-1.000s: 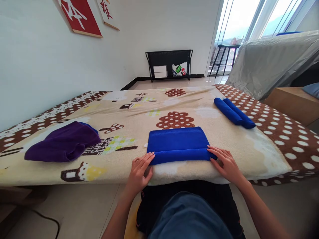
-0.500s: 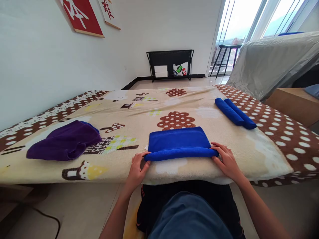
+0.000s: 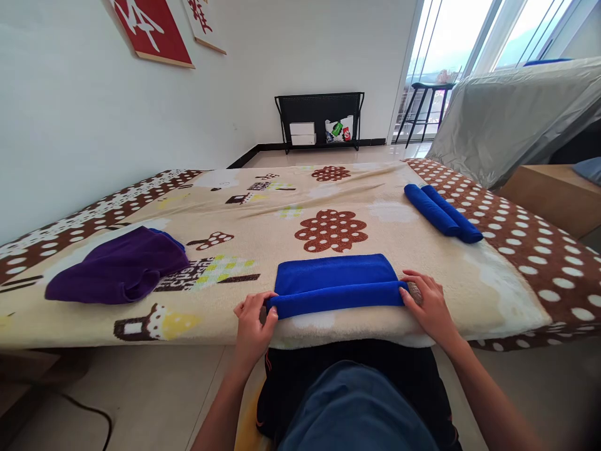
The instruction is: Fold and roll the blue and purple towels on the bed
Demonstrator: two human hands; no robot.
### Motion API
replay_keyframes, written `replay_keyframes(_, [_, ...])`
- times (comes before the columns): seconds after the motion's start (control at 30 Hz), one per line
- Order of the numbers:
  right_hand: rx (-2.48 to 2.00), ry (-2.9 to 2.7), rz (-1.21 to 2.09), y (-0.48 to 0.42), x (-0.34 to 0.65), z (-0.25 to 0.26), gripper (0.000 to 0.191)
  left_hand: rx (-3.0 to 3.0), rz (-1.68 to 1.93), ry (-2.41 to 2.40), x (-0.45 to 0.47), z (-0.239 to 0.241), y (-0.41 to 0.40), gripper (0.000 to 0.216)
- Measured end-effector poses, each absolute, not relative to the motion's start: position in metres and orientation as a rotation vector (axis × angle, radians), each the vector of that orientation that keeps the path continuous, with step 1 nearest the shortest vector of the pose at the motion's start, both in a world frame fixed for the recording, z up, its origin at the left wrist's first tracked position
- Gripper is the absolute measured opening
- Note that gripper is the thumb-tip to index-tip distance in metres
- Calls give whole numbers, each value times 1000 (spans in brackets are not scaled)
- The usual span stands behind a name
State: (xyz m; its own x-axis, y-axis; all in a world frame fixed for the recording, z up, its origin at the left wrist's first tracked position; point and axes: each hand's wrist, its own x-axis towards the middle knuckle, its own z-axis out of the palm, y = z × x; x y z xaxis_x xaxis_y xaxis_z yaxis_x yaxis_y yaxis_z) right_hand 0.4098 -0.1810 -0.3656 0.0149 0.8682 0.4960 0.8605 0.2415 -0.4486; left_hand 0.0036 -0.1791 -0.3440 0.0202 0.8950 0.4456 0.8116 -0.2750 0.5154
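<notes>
Blue towel point(image 3: 335, 272), partly rolled, lower centre of frame; your left hand point(image 3: 253, 322) and right hand point(image 3: 429, 307) clamp its roll's ends.

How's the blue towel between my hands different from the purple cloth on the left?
The blue towel is partly rolled, its far part flat; the purple cloth lies in a loose heap. Your left hand and right hand hold the blue towel's ends, while neither touches the purple cloth. Both cloths lie on the patterned blanket.
</notes>
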Motion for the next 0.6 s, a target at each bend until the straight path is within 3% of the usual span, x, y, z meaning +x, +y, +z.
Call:
replay_keyframes(0.17, [-1511, -1809, -238, -189, 370, -363, 35, 2406, 1159, 1947, 38, -330, -179, 32])
replay_keyframes(0.37, [-1266, -2155, -116, -191, 308, -347, 52, 2766, 833, 1480, 104, -331, -182, 53])
replay_keyframes(0.6, [-1227, -2253, -145, -185, 313, -352, 55, 2792, 741, 1546, 103, -342, -184, 52])
